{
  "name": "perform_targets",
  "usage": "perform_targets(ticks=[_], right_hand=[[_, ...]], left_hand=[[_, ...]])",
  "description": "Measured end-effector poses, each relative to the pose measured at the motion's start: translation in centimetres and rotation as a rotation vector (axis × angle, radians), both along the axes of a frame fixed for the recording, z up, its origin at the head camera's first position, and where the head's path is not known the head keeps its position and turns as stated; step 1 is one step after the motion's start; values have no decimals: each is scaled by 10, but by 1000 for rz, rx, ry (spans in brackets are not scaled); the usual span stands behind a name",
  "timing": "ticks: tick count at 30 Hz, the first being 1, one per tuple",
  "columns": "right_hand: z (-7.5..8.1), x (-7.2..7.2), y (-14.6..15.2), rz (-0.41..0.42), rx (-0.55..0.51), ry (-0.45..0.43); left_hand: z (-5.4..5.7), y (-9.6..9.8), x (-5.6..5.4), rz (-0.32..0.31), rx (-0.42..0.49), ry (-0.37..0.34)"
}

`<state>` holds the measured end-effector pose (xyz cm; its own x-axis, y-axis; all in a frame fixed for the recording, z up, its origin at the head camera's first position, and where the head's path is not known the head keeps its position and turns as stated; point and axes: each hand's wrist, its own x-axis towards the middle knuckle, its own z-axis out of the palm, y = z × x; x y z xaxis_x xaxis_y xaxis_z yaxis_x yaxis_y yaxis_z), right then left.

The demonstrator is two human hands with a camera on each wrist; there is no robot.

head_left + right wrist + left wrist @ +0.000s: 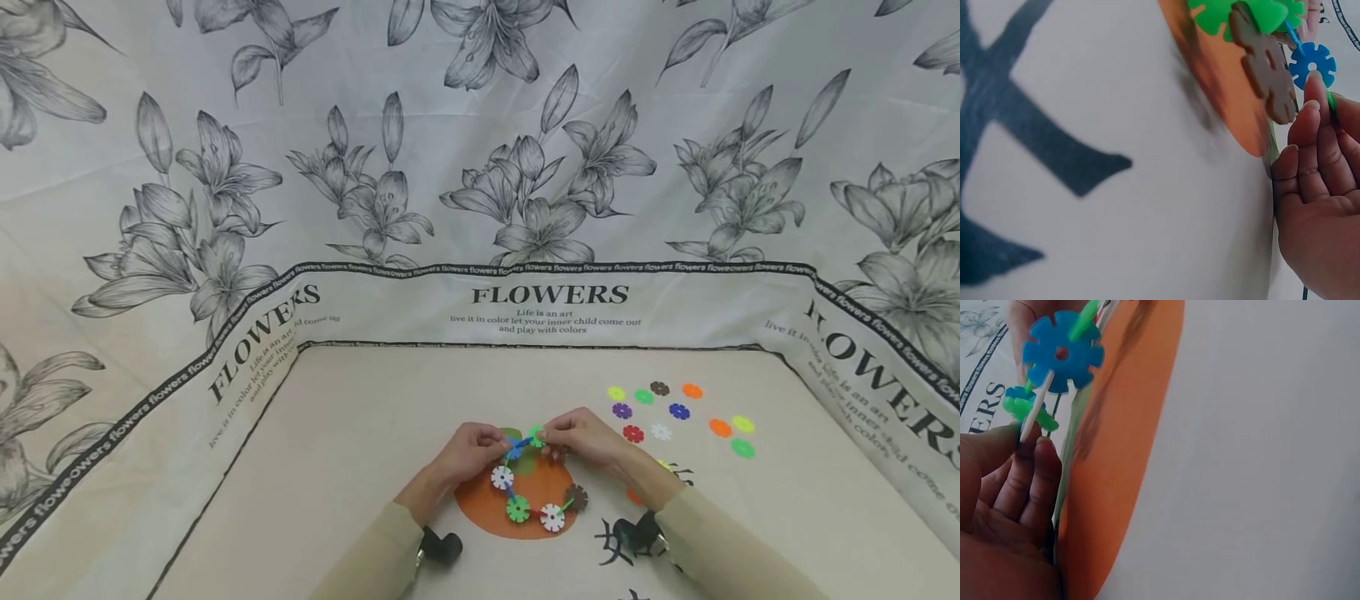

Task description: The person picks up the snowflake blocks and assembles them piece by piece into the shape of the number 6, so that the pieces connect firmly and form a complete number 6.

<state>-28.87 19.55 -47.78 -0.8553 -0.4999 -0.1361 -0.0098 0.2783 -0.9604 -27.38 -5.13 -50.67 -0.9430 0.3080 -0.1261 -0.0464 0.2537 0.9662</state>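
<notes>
A curved chain of slotted plastic snowflake discs hangs between the two hands over an orange printed shape [480,508]. The left hand [468,450] pinches the chain by a white disc [1036,409] seen edge-on, slotted into a blue disc [1063,353]. Thumb and fingers of the right hand [585,437] pinch a green disc [1332,109], which meets another blue disc [1312,65]. Lower in the chain are a green disc [517,509], a white disc [552,517] and, at its free end, a brown disc [577,498]. Fingers partly hide the joints.
Several loose discs lie right of the hands, among them a red disc [633,433], a purple disc [622,410] and a brown disc [660,388]. Flower-printed cloth [540,317] rises behind the table and at both sides. Black printed characters [615,542] mark the tabletop.
</notes>
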Motion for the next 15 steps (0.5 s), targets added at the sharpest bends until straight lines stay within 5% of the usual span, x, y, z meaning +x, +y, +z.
perform_targets(ticks=[7,15], right_hand=[[-1,-1,-1,8,4,-26],[6,-6,-3,0,23,-23]], left_hand=[[-2,-1,1,-4,-9,4],[-1,-5,0,-76,-32,46]])
